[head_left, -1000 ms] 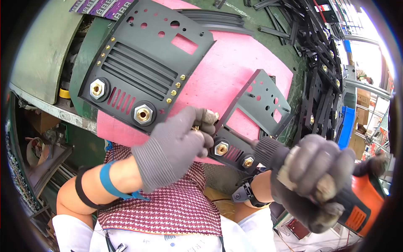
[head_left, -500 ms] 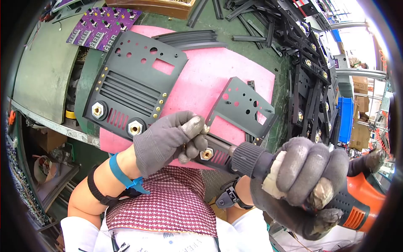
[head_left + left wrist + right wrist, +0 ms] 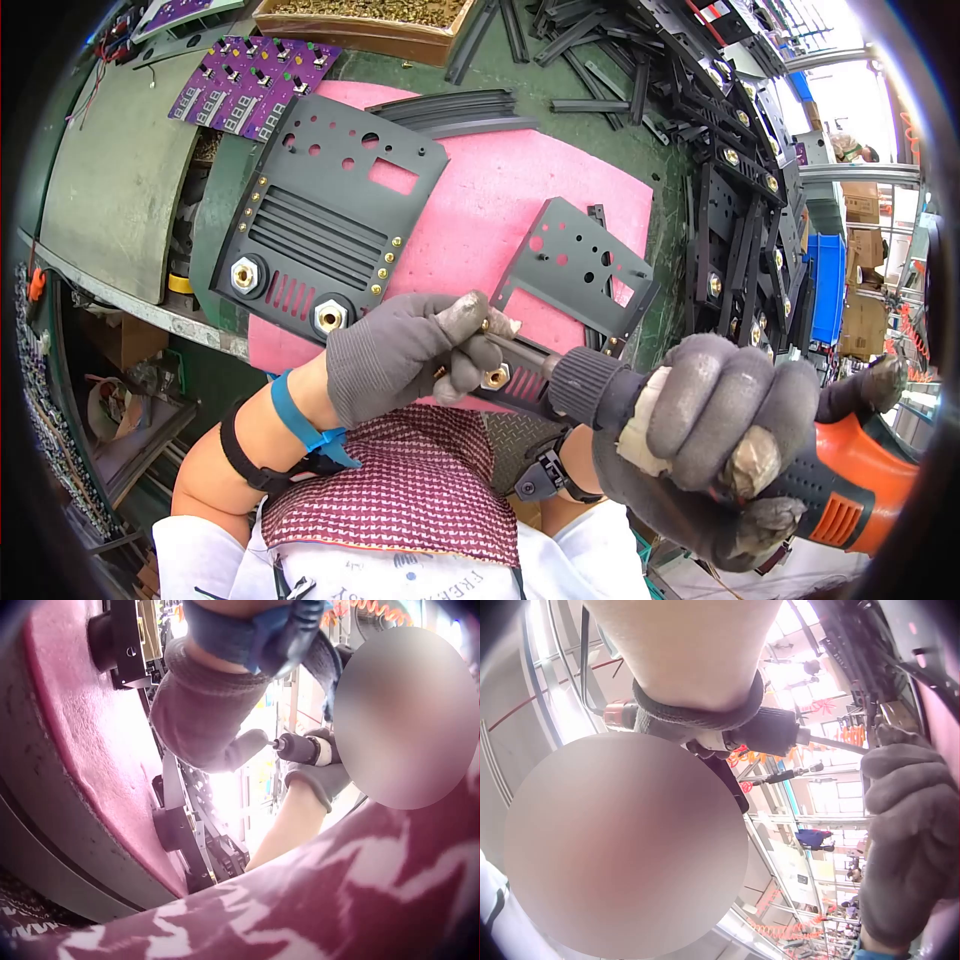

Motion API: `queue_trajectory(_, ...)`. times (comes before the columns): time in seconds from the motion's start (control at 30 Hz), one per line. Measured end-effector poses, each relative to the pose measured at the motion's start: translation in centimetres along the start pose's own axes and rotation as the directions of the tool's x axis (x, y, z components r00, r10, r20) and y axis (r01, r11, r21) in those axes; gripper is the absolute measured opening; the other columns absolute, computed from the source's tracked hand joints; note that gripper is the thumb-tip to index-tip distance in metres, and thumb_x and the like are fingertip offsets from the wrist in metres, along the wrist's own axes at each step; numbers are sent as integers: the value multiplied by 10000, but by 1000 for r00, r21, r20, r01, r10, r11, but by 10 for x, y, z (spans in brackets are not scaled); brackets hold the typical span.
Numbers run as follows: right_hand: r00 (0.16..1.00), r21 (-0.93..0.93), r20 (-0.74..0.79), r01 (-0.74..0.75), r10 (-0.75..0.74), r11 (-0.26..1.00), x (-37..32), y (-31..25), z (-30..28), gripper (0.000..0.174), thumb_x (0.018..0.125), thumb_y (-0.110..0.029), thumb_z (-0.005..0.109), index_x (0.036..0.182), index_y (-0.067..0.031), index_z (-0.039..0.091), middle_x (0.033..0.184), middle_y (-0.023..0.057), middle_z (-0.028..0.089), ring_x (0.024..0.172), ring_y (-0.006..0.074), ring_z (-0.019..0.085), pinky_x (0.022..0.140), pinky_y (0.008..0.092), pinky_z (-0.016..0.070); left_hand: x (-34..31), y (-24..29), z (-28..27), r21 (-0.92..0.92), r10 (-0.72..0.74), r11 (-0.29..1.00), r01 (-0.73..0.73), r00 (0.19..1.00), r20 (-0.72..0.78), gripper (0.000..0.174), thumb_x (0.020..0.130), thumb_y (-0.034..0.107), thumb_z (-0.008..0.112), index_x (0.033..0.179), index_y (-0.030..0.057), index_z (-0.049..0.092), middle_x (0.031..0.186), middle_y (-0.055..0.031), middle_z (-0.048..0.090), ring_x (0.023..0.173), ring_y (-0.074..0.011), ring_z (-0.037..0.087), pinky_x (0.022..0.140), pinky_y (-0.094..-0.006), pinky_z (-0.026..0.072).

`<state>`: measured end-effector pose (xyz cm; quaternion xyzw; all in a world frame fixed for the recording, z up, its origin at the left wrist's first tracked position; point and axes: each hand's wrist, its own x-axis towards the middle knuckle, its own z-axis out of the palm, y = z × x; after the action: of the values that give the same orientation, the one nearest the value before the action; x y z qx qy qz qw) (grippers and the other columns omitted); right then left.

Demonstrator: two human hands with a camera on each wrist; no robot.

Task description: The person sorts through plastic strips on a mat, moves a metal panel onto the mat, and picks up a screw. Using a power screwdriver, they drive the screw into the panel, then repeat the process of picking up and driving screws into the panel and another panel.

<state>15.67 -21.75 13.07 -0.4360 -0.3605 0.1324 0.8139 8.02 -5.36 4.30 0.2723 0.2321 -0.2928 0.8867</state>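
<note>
In the head view the gloved right hand (image 3: 715, 445) grips an orange and black power driver (image 3: 860, 475), its shaft pointing left. The gloved left hand (image 3: 415, 350) pinches a small brass-coloured piece (image 3: 486, 325) between thumb and finger, at the tip of the driver's shaft (image 3: 525, 352). Beneath the hands lies a smaller dark panel (image 3: 580, 265) with a brass fitting (image 3: 495, 378). To the left a larger dark panel (image 3: 345, 205) with two nutted brass fittings lies on the pink mat (image 3: 480, 210). The right wrist view shows the left hand (image 3: 904, 825) with fingers curled at the shaft's end.
Purple circuit boards (image 3: 250, 90) lie at the back left, near a box of small brass parts (image 3: 440, 40). Black strips (image 3: 590, 105) are scattered at the back. Assembled black panels (image 3: 735, 210) are stacked along the right, beside a blue bin (image 3: 827, 290).
The head view has shifted, bringing the box of brass parts into sight. The driver's tip has come up to the left hand's fingertips, and both hands keep their holds.
</note>
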Motion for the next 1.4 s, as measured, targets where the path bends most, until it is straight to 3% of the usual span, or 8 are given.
queue_trajectory(0.63, 999, 58, -31, 18, -16, 998, -4, -19, -10, 258, 765, -126, 737, 806, -77, 487, 548, 49, 523, 463, 116, 470, 392, 235, 390, 4, 4, 6, 270, 7, 961, -52, 986, 166, 490, 957, 446, 480, 1087, -9, 608, 647, -15, 528, 513, -66, 411, 455, -209, 317)
queue_trajectory(0.87, 983, -42, -52, 172, -174, 984, -18, -19, -43, 278, 722, -113, 759, 784, -54, 495, 521, 54, 518, 416, 112, 447, 380, 228, 397, 17, 54, 10, 764, 218, 637, -96, 974, -60, 547, 965, 446, 467, 1274, 0, 537, 806, -28, 619, 610, -53, 481, 565, -185, 404)
queue_trajectory(0.93, 981, -45, -95, 167, -170, 985, -17, -21, -45, 276, 719, -117, 757, 775, -54, 494, 513, 47, 511, 403, 109, 441, 376, 220, 394, 32, 75, 30, 976, 435, 207, -73, 900, -25, 560, 939, 445, 515, 1299, 17, 519, 863, -33, 596, 711, -89, 503, 653, -232, 435)
queue_trajectory(1.03, 971, -68, -135, 191, -199, 979, -17, -19, -50, 279, 720, -130, 762, 764, -56, 497, 508, 36, 509, 387, 106, 447, 371, 207, 399, 107, 83, 17, 927, 498, 151, -344, 836, 230, 565, 926, 448, 526, 1311, 34, 511, 875, -18, 551, 736, -112, 467, 694, -270, 429)
queue_trajectory(1.13, 955, -118, -141, 247, -263, 962, -21, -15, -56, 287, 727, -149, 775, 760, -57, 505, 510, 26, 518, 381, 106, 469, 369, 193, 413, 143, 95, 37, 933, 295, 287, -219, 947, 131, 585, 930, 506, 493, 1327, 75, 510, 955, -49, 594, 810, -127, 512, 709, -271, 438)
queue_trajectory(1.23, 980, -110, 1, 197, -198, 974, -23, -19, -69, 324, 755, -161, 765, 975, -13, 579, 576, 54, 591, 418, 161, 547, 421, 250, 497, 155, 110, 52, 976, 1, 213, 48, 999, -50, 607, 938, 559, 432, 1328, 102, 522, 1101, -100, 641, 939, -174, 578, 761, -283, 459)
queue_trajectory(1.27, 899, -82, 436, 85, -41, 993, -2, -31, -96, 669, 752, -140, 757, 1306, 36, 427, 614, 47, 616, 421, 178, 559, 412, 257, 507, 161, 112, 48, 987, -71, 158, 19, 997, -8, 618, 938, 591, 396, 1277, 105, 573, 997, -92, 666, 913, -185, 595, 767, -293, 466)
queue_trajectory(1.4, 939, -48, 282, 220, -198, 974, -14, -26, -86, 899, 761, -127, 740, 1457, 8, 187, 663, 28, 610, 452, 166, 578, 419, 257, 519, 169, 104, 36, 973, 72, 62, -223, 973, 218, 623, 936, 597, 395, 1219, 86, 612, 821, -41, 626, 736, -155, 542, 718, -296, 460)
